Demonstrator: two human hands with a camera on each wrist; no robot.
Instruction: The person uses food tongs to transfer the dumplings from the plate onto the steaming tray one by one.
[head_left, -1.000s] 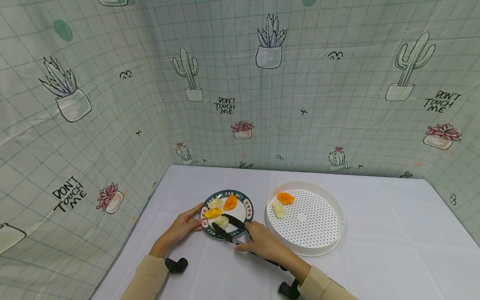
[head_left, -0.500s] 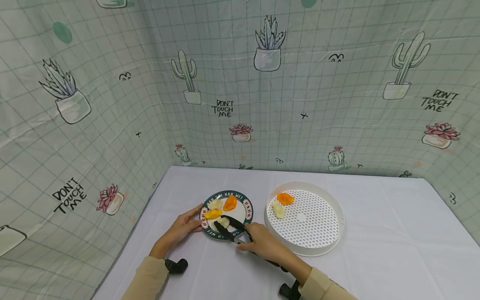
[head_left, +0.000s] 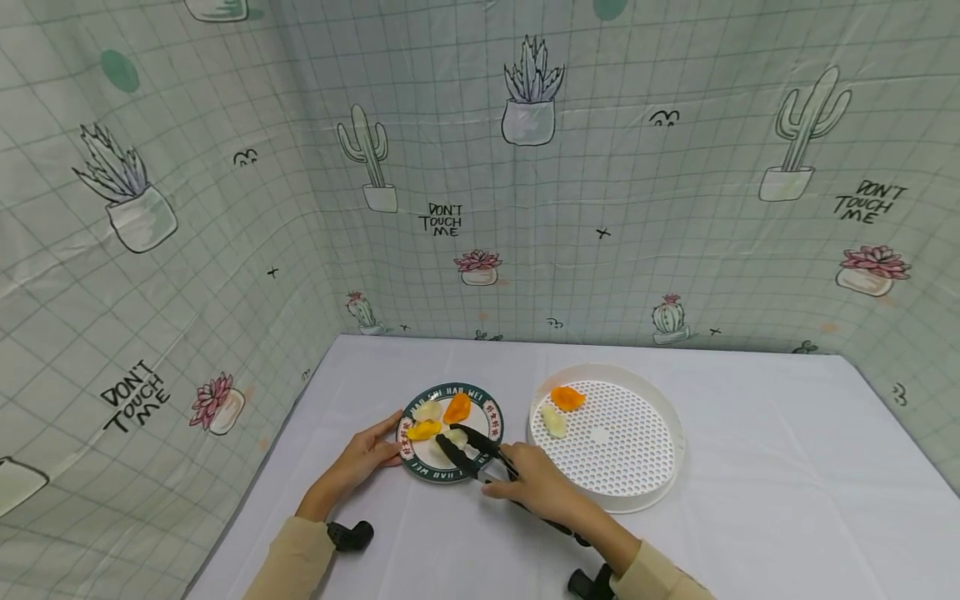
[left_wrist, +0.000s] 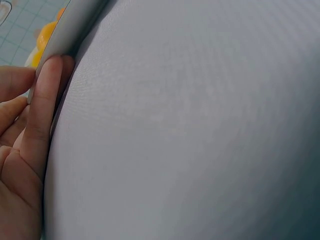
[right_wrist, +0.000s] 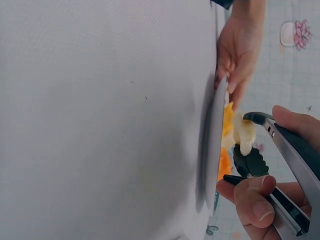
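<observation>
Tongs, metal with black ends (head_left: 471,437): I see them held in the person's right grip (head_left: 538,479), fingers and thumb curled round the handles; the two arms stand partly apart.
Cream piece, pale, elongated and soft-looking (right_wrist: 246,135): it sits between the tong ends, over the middle of a round white plate with a dark green lettered rim (head_left: 438,474). My right wrist feed suggests it is raised and caught; how firmly, I cannot tell.
Long axis: the piece lies ahead and to the left of the right grip; its length seems to run across the gap, from one end towards the other.
Rim: the left grip (head_left: 367,454) pinches the plate's left edge. A second cream piece (head_left: 427,411), a glossy orange piece (head_left: 457,408) and a yellow piece (head_left: 423,430) lie on it.
Tray, round, white, perforated, with a raised wall (head_left: 637,446): right of the plate. I judge the right grip much the nearer to it, the left well apart. Near its left wall lie another orange piece (head_left: 567,398) and a third cream piece (head_left: 554,422).
Tabletop, covered in white cloth (head_left: 765,467): carries plate and tray.
</observation>
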